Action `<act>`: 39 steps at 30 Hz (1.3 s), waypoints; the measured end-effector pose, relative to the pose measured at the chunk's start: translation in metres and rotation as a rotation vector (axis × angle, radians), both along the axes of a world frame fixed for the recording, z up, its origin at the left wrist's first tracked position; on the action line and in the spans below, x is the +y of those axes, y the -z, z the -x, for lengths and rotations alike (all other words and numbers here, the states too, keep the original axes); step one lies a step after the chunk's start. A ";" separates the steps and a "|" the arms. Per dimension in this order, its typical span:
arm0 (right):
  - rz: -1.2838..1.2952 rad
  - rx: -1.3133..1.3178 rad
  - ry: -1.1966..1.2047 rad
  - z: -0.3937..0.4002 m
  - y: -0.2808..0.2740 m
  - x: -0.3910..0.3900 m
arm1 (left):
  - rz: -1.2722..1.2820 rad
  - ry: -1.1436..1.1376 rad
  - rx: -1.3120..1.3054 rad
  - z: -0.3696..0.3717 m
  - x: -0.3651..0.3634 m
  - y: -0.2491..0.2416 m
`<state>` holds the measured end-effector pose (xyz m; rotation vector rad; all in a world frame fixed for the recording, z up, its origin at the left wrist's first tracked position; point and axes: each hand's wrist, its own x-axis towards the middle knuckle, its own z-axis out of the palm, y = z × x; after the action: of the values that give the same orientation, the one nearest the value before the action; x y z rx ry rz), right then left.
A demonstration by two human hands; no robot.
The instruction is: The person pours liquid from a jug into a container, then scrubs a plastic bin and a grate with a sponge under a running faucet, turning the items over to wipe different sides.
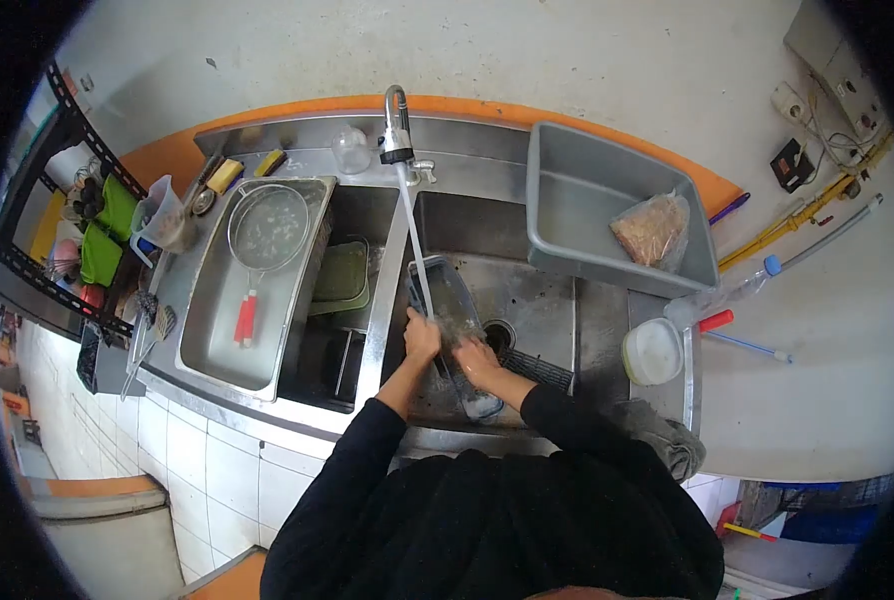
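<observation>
In the right sink basin [547, 290], a long clear plastic container [447, 280] lies tilted under the running tap [397, 150]. My left hand [422, 338] grips the container's left rim, with water falling close beside the fingers. My right hand [476, 360] is down inside the container, against its inner side. Its fingers are blurred by splashing water, so I cannot make out whether they hold anything. Whitish suds show at the container's near end. A dark ridged mat or rack [537, 370] lies by the drain [498, 335], right of my right hand.
Left of the basin stands a steel pan [192, 335] with a red-handled strainer [269, 228] across it. A green-edged container [342, 275] sits in the left basin. On the right are a grey tub [577, 205] with a bagged item [652, 230], a white container [654, 352] and a cloth [662, 438].
</observation>
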<state>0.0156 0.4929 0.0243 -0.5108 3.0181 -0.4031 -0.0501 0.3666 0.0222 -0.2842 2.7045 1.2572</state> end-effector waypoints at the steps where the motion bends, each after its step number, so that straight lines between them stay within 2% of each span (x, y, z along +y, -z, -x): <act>1: -0.002 -0.002 0.000 0.005 0.003 0.001 | -0.002 0.000 -0.002 0.002 0.000 -0.008; 3: 0.389 0.029 0.177 0.017 0.012 0.004 | -0.026 0.089 -0.060 0.005 -0.003 -0.024; 4: 0.391 0.029 0.174 0.021 0.006 0.003 | -0.024 0.086 -0.059 0.006 -0.003 -0.018; 6: 0.643 0.176 0.215 0.025 -0.010 -0.001 | -0.066 0.045 -0.080 0.007 0.000 0.001; 7: 0.641 0.177 0.216 0.021 -0.007 -0.001 | -0.058 -0.009 -0.061 0.005 0.003 -0.003; 10: 0.597 0.182 0.119 0.000 -0.005 0.001 | -0.005 0.039 -0.108 0.011 -0.005 -0.009; 12: 0.353 -0.219 0.023 -0.013 -0.023 0.011 | -0.004 0.031 -0.102 0.011 -0.001 -0.004; 14: 0.259 -0.279 0.054 -0.002 -0.003 0.016 | 0.008 0.025 -0.089 0.007 0.002 -0.001; 16: -0.026 0.176 -0.082 0.011 0.012 0.027 | 0.006 0.039 -0.101 0.004 0.006 -0.006; 17: -0.150 0.243 -0.110 0.013 -0.007 0.026 | 0.004 0.046 -0.111 0.002 0.007 -0.011; 21: -0.163 0.322 -0.028 0.015 -0.008 0.024 | -0.024 0.024 -0.170 -0.002 0.008 -0.018; 26: 0.093 0.075 -0.079 -0.022 0.000 0.018 | 0.054 -0.011 -0.171 0.000 0.000 -0.009; 28: 0.118 0.019 -0.117 -0.024 -0.005 0.027 | 0.051 0.011 -0.153 -0.007 -0.002 -0.005; 30: -0.012 -0.117 -0.247 -0.018 -0.011 0.034 | 0.051 0.037 -0.131 -0.010 -0.004 0.000; 31: -0.141 -0.119 -0.311 -0.015 -0.024 0.038 | 0.049 0.032 -0.131 -0.010 -0.003 0.002; 32: -0.141 -0.117 -0.308 -0.011 -0.021 0.041 | 0.045 0.026 -0.131 -0.009 -0.002 0.005; 34: -0.288 0.179 -0.408 -0.002 -0.015 0.045 | 0.034 0.054 -0.120 -0.006 -0.001 0.001; 35: -0.285 0.264 -0.380 0.004 -0.013 0.042 | 0.025 0.079 -0.110 -0.004 -0.001 -0.006; 39: -0.322 0.367 -0.225 0.039 -0.007 0.038 | 0.069 0.205 -0.118 -0.005 0.006 -0.025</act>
<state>-0.0236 0.5308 0.0317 -0.9725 3.2119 0.2119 -0.0446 0.3725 0.0477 -0.0833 2.6029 1.0579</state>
